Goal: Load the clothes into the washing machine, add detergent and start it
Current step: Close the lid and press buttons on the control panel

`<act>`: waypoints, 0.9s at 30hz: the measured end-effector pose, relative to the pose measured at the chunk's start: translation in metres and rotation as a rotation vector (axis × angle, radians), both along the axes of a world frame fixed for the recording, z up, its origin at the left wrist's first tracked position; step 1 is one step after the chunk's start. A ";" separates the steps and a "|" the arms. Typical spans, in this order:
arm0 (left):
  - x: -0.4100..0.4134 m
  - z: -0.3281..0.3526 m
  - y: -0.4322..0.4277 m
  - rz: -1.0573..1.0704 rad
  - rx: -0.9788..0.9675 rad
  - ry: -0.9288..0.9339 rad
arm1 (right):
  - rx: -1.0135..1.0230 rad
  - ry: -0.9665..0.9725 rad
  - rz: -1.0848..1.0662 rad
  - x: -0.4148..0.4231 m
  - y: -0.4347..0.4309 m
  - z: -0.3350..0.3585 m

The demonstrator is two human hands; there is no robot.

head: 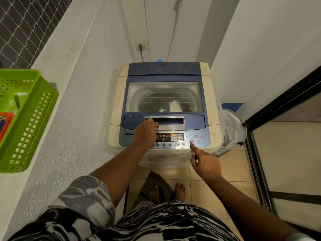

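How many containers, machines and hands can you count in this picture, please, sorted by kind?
Washing machine: 1, lid shut
Green basket: 1, on the ledge
White laundry hamper: 1, on the floor beside the machine
Hands: 2, left hand at the lid handle, right hand on the start button
Total: 5

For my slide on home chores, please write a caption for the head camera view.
Right hand presses the start button on the closed washing machine; left hand rests at the lid handle.
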State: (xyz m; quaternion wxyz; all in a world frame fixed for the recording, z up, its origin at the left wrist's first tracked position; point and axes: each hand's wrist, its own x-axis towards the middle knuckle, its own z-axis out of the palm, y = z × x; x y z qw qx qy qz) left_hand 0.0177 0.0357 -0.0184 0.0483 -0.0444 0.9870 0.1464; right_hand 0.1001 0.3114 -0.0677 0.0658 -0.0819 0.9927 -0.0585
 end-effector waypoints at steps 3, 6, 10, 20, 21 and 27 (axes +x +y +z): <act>0.000 -0.001 -0.001 0.001 0.002 0.004 | 0.007 0.012 0.008 -0.003 -0.003 0.001; 0.000 -0.001 0.000 0.017 0.001 0.006 | 0.014 0.019 0.012 -0.008 -0.008 0.002; 0.000 -0.001 0.001 0.025 0.021 -0.001 | 0.028 0.027 0.040 -0.013 -0.005 0.004; 0.001 0.001 -0.001 0.030 -0.006 -0.013 | 0.036 -0.032 0.024 0.013 0.004 -0.008; 0.001 0.001 -0.001 0.034 -0.003 -0.020 | 0.025 -0.036 0.020 0.015 0.005 -0.009; -0.001 0.000 -0.001 0.056 0.002 -0.038 | 0.019 -0.031 0.004 0.008 0.004 -0.007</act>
